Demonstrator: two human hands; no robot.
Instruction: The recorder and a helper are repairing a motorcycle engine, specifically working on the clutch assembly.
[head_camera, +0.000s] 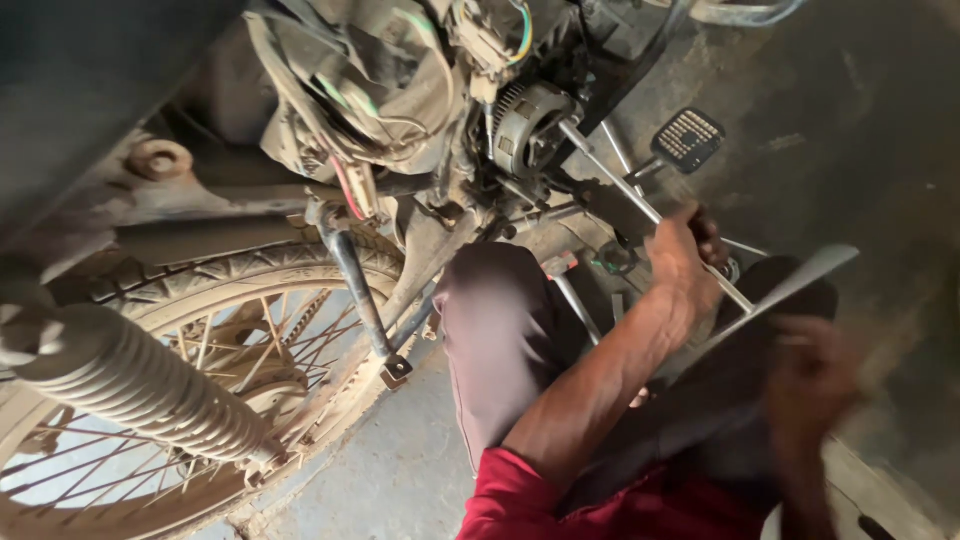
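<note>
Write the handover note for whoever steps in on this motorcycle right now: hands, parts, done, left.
Left hand: closed around a long metal rod that runs up to the round engine-side cover.
Right hand: blurred in motion, beside a flat grey metal strip; grip unclear.
Parts: dusty motorcycle, spoked rear wheel and shock spring at left, brake pedal above the left hand.
Done: rod seated at the cover.
Left: cover is on the engine; loose wiring hangs above it.
</note>
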